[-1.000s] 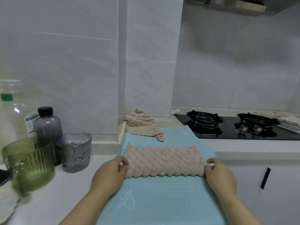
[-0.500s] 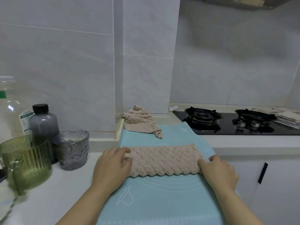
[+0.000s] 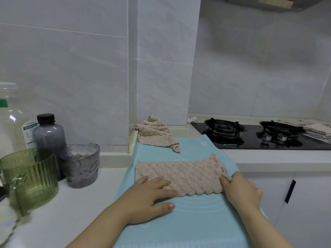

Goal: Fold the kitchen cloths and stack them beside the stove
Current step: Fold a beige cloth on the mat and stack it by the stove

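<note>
We've got a pale blue mat (image 3: 188, 221) spread on the white table (image 3: 71, 212), grey-white tiled wall (image 3: 71, 77) behind, black gas stove (image 3: 250, 138) off to the right. The pinkish folded cloth (image 3: 179, 174) lies across the mat as a long strip. Our left hand (image 3: 148, 196) lies flat on its left end, thumb on the mat. Our right hand (image 3: 240, 190) rests its fingers on the right end, thumb out, not gripping. A crumpled cloth (image 3: 155, 136) sits at the mat's far edge by the wall corner. Green cup (image 3: 30, 178), grey glass (image 3: 80, 165) and dark bottle (image 3: 48, 135) stand left.
</note>
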Motion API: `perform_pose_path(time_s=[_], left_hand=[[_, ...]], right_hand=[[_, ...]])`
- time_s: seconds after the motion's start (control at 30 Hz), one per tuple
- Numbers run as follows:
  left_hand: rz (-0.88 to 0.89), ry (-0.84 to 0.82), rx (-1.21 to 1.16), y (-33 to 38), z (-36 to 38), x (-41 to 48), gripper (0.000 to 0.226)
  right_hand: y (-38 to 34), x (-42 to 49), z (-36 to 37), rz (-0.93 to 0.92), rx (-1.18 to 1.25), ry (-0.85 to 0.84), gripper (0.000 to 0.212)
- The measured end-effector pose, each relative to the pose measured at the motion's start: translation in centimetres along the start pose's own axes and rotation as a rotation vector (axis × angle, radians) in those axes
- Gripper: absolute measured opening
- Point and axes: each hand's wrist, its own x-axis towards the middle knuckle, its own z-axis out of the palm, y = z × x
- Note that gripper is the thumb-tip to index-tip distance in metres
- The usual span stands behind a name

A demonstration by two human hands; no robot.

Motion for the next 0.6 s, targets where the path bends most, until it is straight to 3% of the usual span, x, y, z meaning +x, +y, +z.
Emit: perform_pose_path(time_s=[0.2,0.37,0.5,0.6], left_hand=[[-0.019,0.014,-0.048,-0.1,-0.2,0.0,0.073],[-0.004,0.068,-0.14,-0.5,0.2,0.3,0.038],[-0.19,0.386,-0.918,-1.4,-0.1,0.4,0.02],[-0.372,0.59,-1.379,-2.4,-0.5,1.2,0.024]], right_hand=[[0.0,0.3,-0.2,0.011,0.287,-0.058,0.019],[-1.4,1.3,-0.3,0.083,0.641,-0.052,0.029],[-5.8,1.5,-1.6,0.065,0.87,0.049,0.007],[-9.9,0.1,-2.6,-0.015,0.985,0.012,0.01]])
